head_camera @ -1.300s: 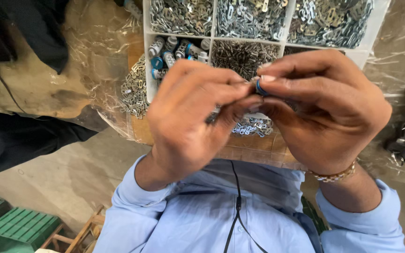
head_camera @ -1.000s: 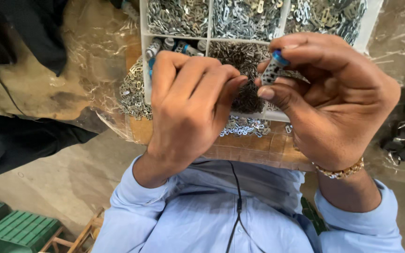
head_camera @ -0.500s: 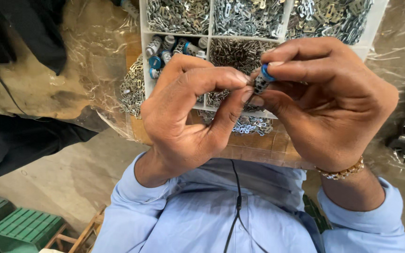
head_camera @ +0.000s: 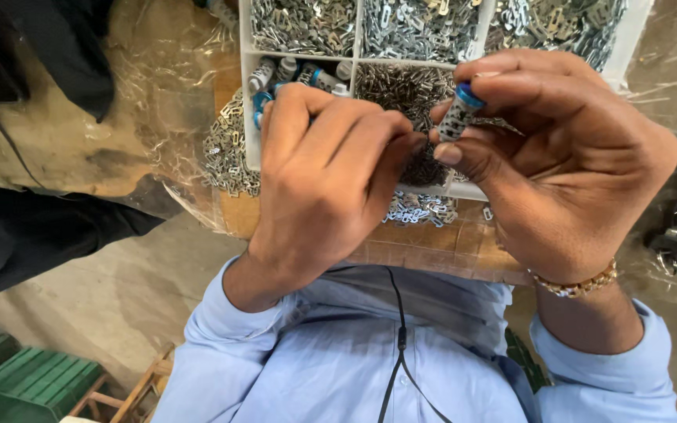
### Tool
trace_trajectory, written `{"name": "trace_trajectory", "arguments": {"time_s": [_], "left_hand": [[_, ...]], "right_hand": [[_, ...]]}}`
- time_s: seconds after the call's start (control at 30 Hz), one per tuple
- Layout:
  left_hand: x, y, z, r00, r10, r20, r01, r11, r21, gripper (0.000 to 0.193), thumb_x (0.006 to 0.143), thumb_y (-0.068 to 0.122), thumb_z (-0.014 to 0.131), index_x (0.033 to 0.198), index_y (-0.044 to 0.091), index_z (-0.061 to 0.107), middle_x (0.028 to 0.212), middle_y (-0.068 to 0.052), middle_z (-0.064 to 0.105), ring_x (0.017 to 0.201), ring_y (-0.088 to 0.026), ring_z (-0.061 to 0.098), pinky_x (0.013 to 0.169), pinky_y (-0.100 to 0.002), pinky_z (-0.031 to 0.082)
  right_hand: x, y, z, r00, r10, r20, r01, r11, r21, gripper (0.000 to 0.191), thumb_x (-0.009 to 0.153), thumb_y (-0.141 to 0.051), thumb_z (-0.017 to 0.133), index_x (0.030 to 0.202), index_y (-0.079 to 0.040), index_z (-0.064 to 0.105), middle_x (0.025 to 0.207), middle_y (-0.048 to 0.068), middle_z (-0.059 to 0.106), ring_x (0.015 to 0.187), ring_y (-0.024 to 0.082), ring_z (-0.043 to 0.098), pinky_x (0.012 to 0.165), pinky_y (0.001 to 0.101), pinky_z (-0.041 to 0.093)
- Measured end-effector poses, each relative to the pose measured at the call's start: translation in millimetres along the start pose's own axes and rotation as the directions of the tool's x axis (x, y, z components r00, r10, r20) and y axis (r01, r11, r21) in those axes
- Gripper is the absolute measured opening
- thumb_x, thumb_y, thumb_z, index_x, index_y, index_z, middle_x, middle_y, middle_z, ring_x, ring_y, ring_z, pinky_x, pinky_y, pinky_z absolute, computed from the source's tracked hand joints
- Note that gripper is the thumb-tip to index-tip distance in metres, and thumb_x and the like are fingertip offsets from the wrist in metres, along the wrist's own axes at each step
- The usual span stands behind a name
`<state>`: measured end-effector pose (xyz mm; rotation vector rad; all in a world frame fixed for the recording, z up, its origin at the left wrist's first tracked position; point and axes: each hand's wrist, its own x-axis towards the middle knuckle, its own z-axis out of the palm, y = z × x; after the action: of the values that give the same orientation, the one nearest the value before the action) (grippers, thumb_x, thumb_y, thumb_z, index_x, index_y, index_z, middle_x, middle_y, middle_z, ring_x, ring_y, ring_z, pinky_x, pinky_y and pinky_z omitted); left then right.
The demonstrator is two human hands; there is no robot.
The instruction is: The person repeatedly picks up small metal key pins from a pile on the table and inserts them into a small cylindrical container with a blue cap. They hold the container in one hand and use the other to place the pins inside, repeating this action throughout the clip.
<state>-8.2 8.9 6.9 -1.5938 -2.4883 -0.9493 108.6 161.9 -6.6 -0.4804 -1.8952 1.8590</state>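
I see the right hand (head_camera: pixel 566 164) pinching a small blue-capped cylinder (head_camera: pixel 459 113), left hand (head_camera: pixel 327 176) curled shut beside it — contents hidden, over a white compartment tray (head_camera: pixel 248 102) of metal bits.

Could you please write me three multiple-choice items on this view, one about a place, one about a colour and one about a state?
1. Where is the white tray of metal bits?
A. past the hands, on the table
B. on the floor
C. on the lap

2. What colour is the cap of the small tube?
A. red
B. blue
C. yellow

3. How is the tube held?
A. lying loose
B. in the left hand
C. pinched in the right hand

Answers: 1 A, it lies beyond both hands; 2 B, its top end is blue; 3 C, right thumb and fingers grip it.
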Motion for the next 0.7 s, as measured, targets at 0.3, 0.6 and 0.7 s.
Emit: {"name": "trace_trajectory", "arguments": {"time_s": [0.3,0.6,0.7], "left_hand": [[-14.2,1.3,0.3,0.982,-0.148,-0.117,0.087,0.906,-0.413,0.021,0.099,0.0,0.084,0.115,0.005,0.071,0.108,-0.002,0.072,0.092,-0.017,0.065,0.078,-0.026,0.055],[-11.9,-0.9,-0.3,0.985,-0.111,-0.135,0.052,0.922,-0.383,0.019,0.098,0.003,0.084,0.11,0.004,0.071,0.105,-0.004,0.074,0.089,-0.018,0.066,0.075,-0.026,0.055],[-12.4,-1.6,0.2,0.984,-0.126,-0.128,0.062,0.907,-0.416,0.019,0.097,0.002,0.084,0.109,0.002,0.07,0.103,-0.007,0.074,0.089,-0.018,0.068,0.075,-0.027,0.056]], "right_hand": [[-0.4,1.9,0.8,0.997,-0.057,0.053,0.057,0.998,-0.016,0.029,0.092,0.016,0.079,0.115,0.008,0.063,0.125,0.02,0.065,0.115,0.02,0.069,0.099,0.0268,0.065],[-0.9,1.3,-2.5,0.991,-0.091,0.103,0.105,0.985,-0.14,0.026,0.094,0.016,0.079,0.115,0.01,0.064,0.125,0.021,0.065,0.112,0.021,0.07,0.094,0.0269,0.066],[-0.1,-0.5,-1.6,0.997,-0.027,0.066,0.033,0.995,-0.094,0.026,0.091,0.013,0.079,0.112,0.009,0.064,0.123,0.019,0.065,0.115,0.02,0.071,0.091,0.0248,0.066]]}}
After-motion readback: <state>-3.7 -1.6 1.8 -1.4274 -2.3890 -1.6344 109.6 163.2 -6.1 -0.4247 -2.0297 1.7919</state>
